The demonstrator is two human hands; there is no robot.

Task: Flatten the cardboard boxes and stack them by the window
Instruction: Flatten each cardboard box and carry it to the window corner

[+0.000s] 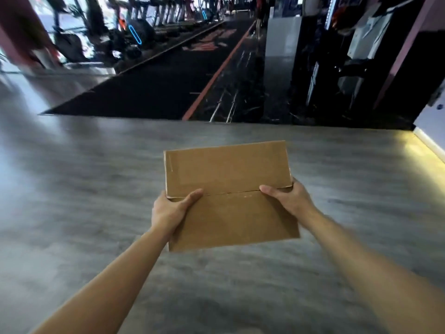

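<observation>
I observe one cardboard box [230,194], brown, held in mid-air at the centre of the frame above the grey floor [72,189]. Its top faces me, with a seam between two closed flaps running left to right across its middle. My left hand [172,210] has its grip clamped on the box's left edge: the thumb lies over the top along the seam, and the fingers pass beneath, out of sight. My right hand [287,201] has its grip clamped on the right edge in like fashion, thumb on top at the seam, fingers wrapped round the side. Both forearms reach in from the lower corners of the frame. Across the upper middle of the frame lies a black mat [156,88] with a red stripe. Exercise machines [101,32], blurred, stand along the upper left. A white wall [431,126] with a lit yellow strip at its foot occupies the right edge.
</observation>
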